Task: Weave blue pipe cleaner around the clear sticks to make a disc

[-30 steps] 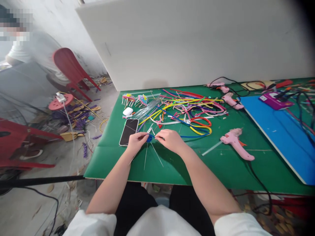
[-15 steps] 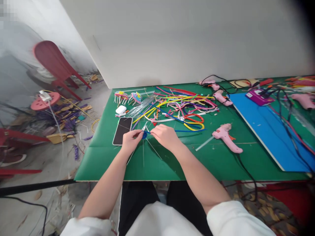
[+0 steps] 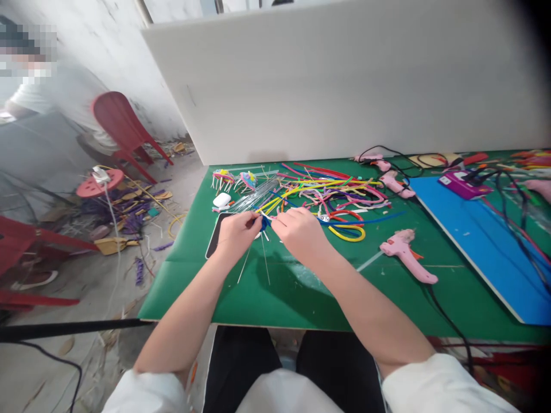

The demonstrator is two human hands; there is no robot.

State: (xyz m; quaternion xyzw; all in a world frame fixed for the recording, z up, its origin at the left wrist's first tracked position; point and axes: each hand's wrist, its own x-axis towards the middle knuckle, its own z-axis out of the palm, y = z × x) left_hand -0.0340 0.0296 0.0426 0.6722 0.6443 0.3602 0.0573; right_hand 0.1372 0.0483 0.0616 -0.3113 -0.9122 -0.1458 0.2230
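Note:
My left hand (image 3: 236, 234) is closed in a pinch on a small blue coil (image 3: 264, 224) with thin, pale sticks (image 3: 266, 261) radiating from it. Close by on the right, my right hand (image 3: 299, 232) pinches a blue pipe cleaner (image 3: 379, 221), whose free end sticks out past the knuckles over the table. Fingers partly cover the coil, so how the strand joins it is hard to see. A dark-screened phone (image 3: 214, 240) lies partly behind my left hand. Beyond both hands is a heap of colourful pipe cleaners (image 3: 336, 192), with scissors (image 3: 346, 215) at its near side.
A pink glue gun (image 3: 407, 255) lies right of my arms, its cord trailing over the front edge. Farther right are a blue board (image 3: 486, 258) and a purple power box (image 3: 465, 183). A white case (image 3: 221, 201) and small finished-looking pieces (image 3: 248, 179) sit back left. A person sits far left.
The view has shifted, showing more of the panel top and the person at left. My right hand has turned, and the blue strand's free end now points farther right and slightly up.

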